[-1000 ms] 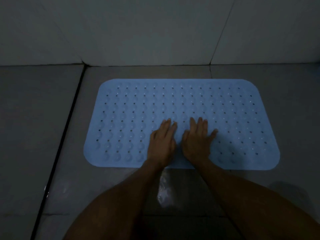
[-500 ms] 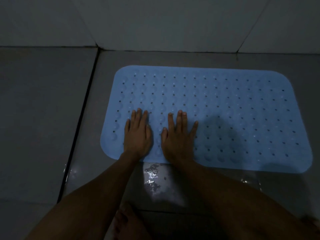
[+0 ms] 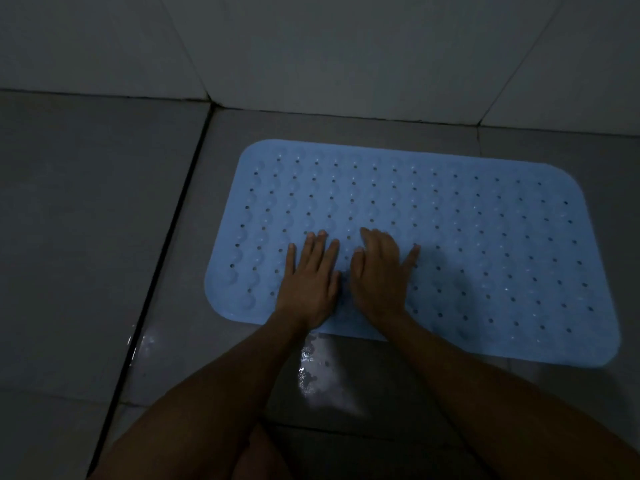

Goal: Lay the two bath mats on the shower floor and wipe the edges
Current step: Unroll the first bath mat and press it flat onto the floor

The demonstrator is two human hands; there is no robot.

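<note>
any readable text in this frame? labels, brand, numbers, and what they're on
None: no words, numbers or signs can be read anywhere in this dim frame.
Blue bath mat: only holes and bumps, no brand mark visible.
Floor tiles and wall tiles: plain.
Left hand and right hand: nothing printed.

A single head-worn camera looks forward and steeply down from above the floor (image 3: 86,237), close enough that both forearms run in from the bottom edge. It faces the wall (image 3: 346,46), whose foot crosses the top of the view, and the mat (image 3: 485,237) sits right of centre. There is no second view to share any part.
</note>
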